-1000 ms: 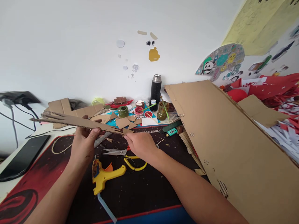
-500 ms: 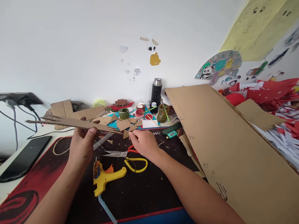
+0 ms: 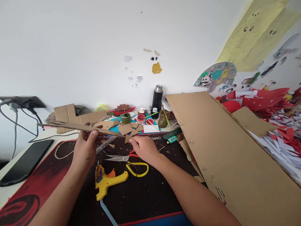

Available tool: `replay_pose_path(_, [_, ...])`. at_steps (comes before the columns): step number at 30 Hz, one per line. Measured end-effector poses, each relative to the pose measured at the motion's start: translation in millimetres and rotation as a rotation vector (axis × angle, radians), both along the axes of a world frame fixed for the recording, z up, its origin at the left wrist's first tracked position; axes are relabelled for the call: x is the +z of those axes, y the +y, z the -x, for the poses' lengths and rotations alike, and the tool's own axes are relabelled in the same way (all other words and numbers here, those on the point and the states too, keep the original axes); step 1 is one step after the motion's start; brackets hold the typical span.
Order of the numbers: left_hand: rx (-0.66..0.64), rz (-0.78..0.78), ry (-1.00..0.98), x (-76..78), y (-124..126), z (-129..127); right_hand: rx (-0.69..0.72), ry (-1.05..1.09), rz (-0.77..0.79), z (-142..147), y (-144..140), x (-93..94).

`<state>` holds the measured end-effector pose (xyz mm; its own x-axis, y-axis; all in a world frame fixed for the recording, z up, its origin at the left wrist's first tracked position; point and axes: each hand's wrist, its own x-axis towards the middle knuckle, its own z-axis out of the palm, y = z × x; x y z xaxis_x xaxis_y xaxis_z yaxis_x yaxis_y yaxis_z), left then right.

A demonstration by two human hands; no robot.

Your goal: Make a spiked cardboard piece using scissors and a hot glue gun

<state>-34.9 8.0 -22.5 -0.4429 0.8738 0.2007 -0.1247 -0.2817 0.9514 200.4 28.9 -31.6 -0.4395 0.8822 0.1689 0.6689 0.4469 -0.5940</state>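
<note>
Long, narrow cardboard strips (image 3: 70, 126) lie across my left hand (image 3: 85, 147), thumb on the near side and fingers behind. Their left ends stick out past the hand, slightly apart. My right hand (image 3: 146, 150) is closed in a pinch at the right end of the strips, on a small pointed cardboard piece (image 3: 127, 138); whether that piece joins the strips I cannot tell. Below the hands, scissors (image 3: 137, 171) with red and yellow handles lie with blades apart. A yellow glue gun (image 3: 107, 182) with a glue stick in it rests nearer to me.
A large cardboard panel (image 3: 218, 150) leans along the right side. Behind the hands stand paint jars (image 3: 125, 118), a black thermos (image 3: 157, 99) and cardboard scraps (image 3: 125, 129). A phone (image 3: 25, 161) lies at left, near a power strip (image 3: 22, 101) with cables.
The strips have shifted a little right, and their left ends look closer together. My right hand keeps its pinch. The whole view has tilted slightly upward.
</note>
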Motion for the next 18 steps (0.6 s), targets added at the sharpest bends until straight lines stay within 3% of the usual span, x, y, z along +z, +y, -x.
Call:
replay_pose_path(8, [-0.007,0.028,0.043,-7.8,0.0,-1.0,0.030,0.130,0.021,0.9,-3.8,-2.6])
replay_pose_path(18, [-0.033,0.029,0.198,-7.5,-3.1,-8.7,0.061,-0.067,-0.056,2.2,-8.4,7.7])
